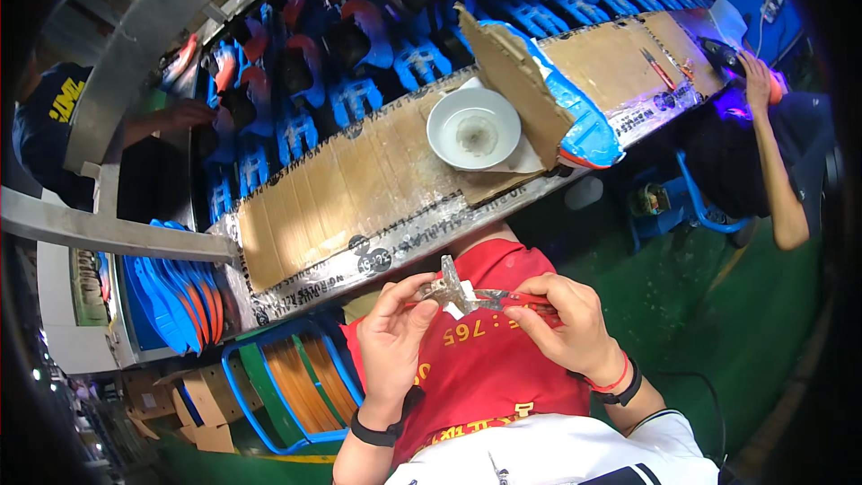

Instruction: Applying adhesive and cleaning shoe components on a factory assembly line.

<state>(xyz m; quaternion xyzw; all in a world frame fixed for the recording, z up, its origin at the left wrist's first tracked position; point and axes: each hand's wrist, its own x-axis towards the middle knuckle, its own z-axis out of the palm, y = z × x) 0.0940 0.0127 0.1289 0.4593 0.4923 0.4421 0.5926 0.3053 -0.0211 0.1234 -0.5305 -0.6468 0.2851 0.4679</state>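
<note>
Both my hands hold a thin clear plastic piece (460,290) with a red-edged strip above my red apron (489,350). My left hand (398,332) pinches its left end with thumb and fingers. My right hand (561,314) grips the right end, where the red strip runs under the fingers. A black band sits on each wrist, plus a red one on the right. In front of me lies a cardboard-covered work ledge (341,193) with a white bowl (473,128) on it.
A tilted cardboard flap with blue tape (539,94) stands beside the bowl. Behind the ledge, a conveyor carries several blue and red shoe parts (359,45). One person sits at right (772,162), another stands at left (54,117). A blue rack of flat sheets (296,382) is lower left.
</note>
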